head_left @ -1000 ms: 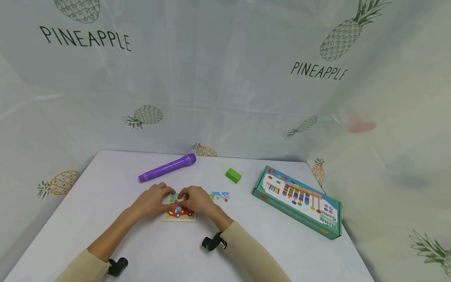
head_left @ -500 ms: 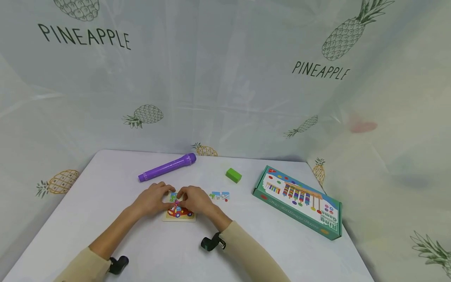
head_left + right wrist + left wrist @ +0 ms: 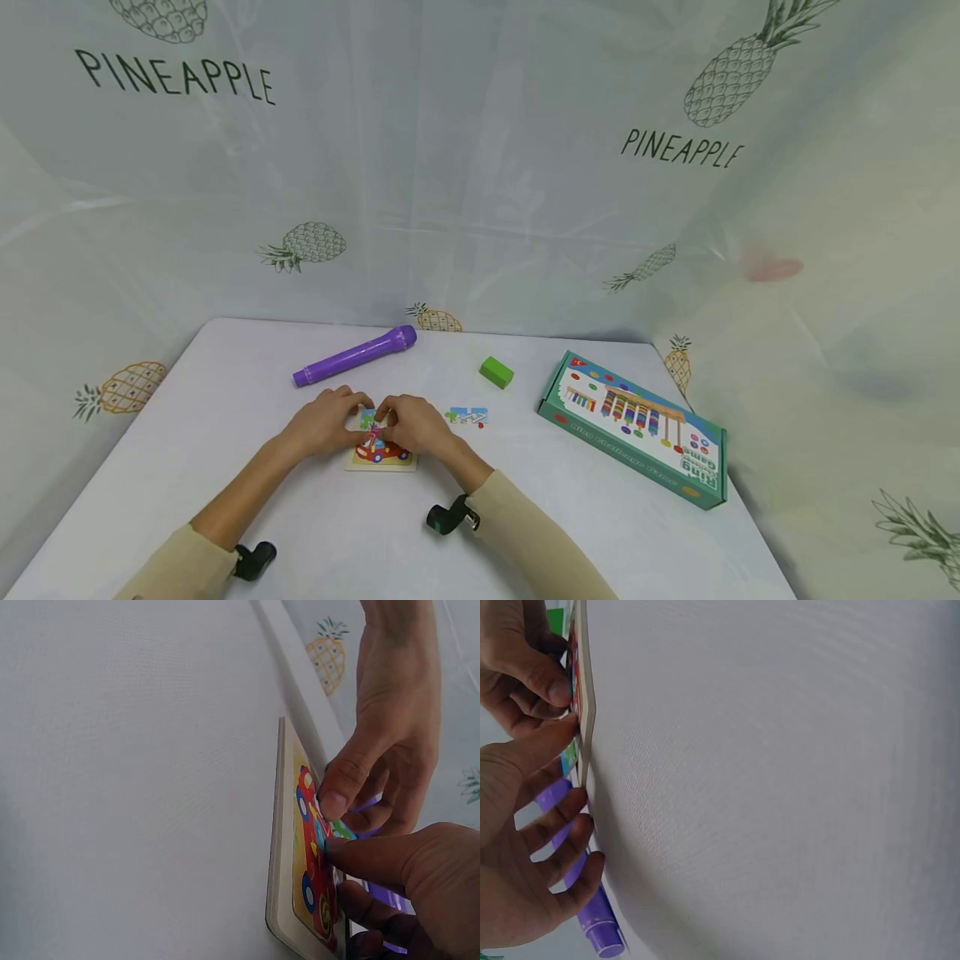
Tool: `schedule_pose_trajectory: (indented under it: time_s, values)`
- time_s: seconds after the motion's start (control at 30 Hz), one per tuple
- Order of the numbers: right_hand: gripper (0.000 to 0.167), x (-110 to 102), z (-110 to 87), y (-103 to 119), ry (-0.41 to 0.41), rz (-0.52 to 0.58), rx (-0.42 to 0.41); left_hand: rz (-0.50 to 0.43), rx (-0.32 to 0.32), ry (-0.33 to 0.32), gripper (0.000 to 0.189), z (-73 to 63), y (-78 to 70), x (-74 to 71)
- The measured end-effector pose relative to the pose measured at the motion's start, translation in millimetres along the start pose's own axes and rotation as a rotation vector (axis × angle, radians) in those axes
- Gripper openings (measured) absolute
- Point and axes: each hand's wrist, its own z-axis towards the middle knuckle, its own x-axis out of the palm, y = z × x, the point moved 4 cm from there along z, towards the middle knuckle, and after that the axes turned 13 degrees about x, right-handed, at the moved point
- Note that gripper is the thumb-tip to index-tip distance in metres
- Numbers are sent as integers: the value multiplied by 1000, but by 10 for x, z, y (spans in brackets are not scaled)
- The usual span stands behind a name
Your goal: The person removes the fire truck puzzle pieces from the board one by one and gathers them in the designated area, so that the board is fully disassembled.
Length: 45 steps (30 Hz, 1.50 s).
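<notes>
A small wooden jigsaw puzzle (image 3: 381, 467) with a red car picture lies on the white table, partly covered by both hands. At its left side, my left hand (image 3: 324, 423) holds the board, thumb on the picture and fingers curved by the edge. From the right, my right hand (image 3: 417, 425) pinches a puzzle piece between thumb and index finger over the upper part; the fingers hide most of it. In the right wrist view, both thumbs press close together on the red car picture (image 3: 311, 847). Loose blue-and-white puzzle pieces (image 3: 468, 416) lie right of the hands.
Behind the hands lies a purple toy microphone (image 3: 356, 357). A green block (image 3: 497, 372) sits farther right. The green ring game box (image 3: 633, 429) lies at the table's right side. A pineapple-print curtain (image 3: 480, 167) hangs behind the table (image 3: 247, 358).
Both hands stay at the puzzle with barely any visible motion. The head view has shifted very slightly; the loose pieces, microphone, block and box stay in place.
</notes>
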Motion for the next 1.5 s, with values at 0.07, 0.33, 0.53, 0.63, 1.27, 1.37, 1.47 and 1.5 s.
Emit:
schedule_pose_trajectory:
  time_s: [0.07,0.33,0.53,0.63,1.27,1.37,1.47,1.5]
  values:
    - [24,2,-5,-5,1,15,12,0,10,2,47,-2,0,6]
    - [39,1,-14,-12,-14,23,19,4,4,-5,48,-11,11,17]
    - [35,-16,-16,-5,-28,38,26,0,4,-17,49,-12,0,9]
    - [32,-33,-20,0,-38,61,30,1,-4,-17,50,-11,-9,1]
    - [7,-151,-32,20,-64,270,11,8,-10,2,50,15,14,13]
    - [8,-232,-29,-11,-73,285,4,8,-12,6,51,9,7,13]
    - [10,-318,-15,-81,-79,275,4,4,-27,13,51,-4,2,16]
    - [11,-347,-8,-109,-83,266,3,4,-29,15,50,-9,1,16]
